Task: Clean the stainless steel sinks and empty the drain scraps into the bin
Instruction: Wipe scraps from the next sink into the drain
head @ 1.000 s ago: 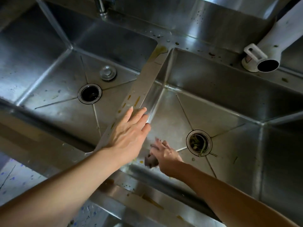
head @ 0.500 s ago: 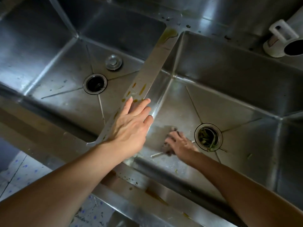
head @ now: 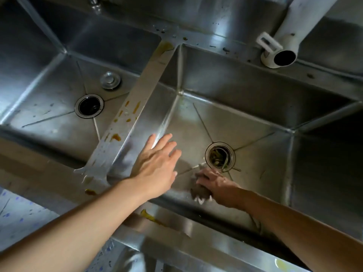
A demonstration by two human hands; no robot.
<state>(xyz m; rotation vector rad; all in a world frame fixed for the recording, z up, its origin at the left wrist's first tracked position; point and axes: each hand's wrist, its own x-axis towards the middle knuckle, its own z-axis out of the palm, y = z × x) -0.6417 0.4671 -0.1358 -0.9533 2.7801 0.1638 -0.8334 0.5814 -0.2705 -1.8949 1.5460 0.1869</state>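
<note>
Two stainless steel basins lie below me. In the right sink (head: pixel 255 122), my right hand (head: pixel 218 184) grips a dark scrubbing cloth (head: pixel 199 191) pressed to the floor, just in front of the drain (head: pixel 220 156). That drain basket holds green scraps. My left hand (head: pixel 157 163) hovers with straight fingers over the right basin's left side, off the divider (head: pixel 137 107). The divider carries yellow-brown stains. The left sink (head: pixel 45 107) has an open dark drain (head: pixel 89 106) and a loose round stopper (head: pixel 110 80) behind it.
A white pipe (head: pixel 284 36) with a dark open end angles over the back ledge at upper right. A tap base (head: pixel 94 2) shows at the top left. More stains mark the front rim (head: pixel 151 216). Speckled floor (head: pixel 17 214) shows at lower left.
My left hand has lifted off the divider and moved right over the right basin. My right hand with the cloth has slid right and nearer, close to the drain.
</note>
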